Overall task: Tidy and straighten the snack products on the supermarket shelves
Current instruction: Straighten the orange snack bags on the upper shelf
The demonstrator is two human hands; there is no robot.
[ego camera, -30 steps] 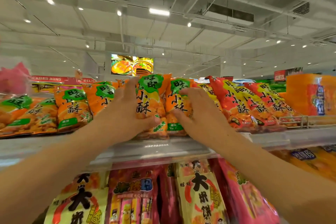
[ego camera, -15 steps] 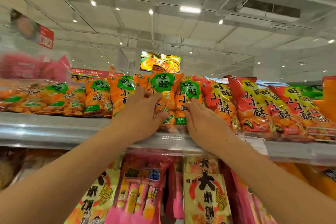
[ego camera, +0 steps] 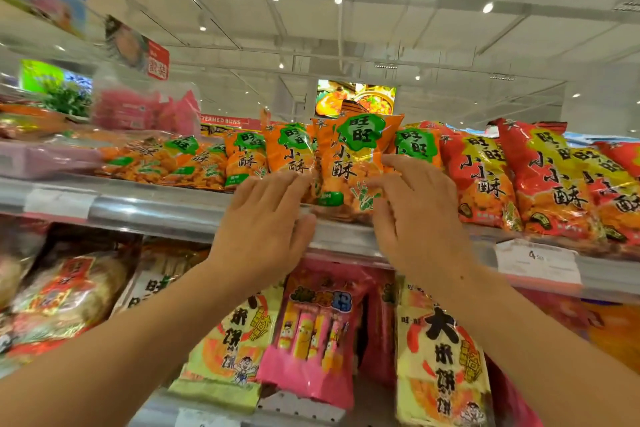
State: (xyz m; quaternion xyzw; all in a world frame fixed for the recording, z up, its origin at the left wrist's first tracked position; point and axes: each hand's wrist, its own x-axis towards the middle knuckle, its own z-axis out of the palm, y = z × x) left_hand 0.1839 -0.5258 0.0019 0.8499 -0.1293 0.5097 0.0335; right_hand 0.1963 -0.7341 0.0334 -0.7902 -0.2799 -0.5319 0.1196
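An upright orange snack bag [ego camera: 349, 163] stands between both hands: the left hand [ego camera: 266, 222] and right hand [ego camera: 412, 215] press its sides with nearly straight fingers, gripping nothing.

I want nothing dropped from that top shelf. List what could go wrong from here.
1. The orange bag between the left hand and right hand stands at the very lip of the shelf edge; a nudge could tip it off.
2. The neighbouring orange bags lean on each other, so shifting one may topple the row.
3. The red bags crowd the right hand, which could knock them.
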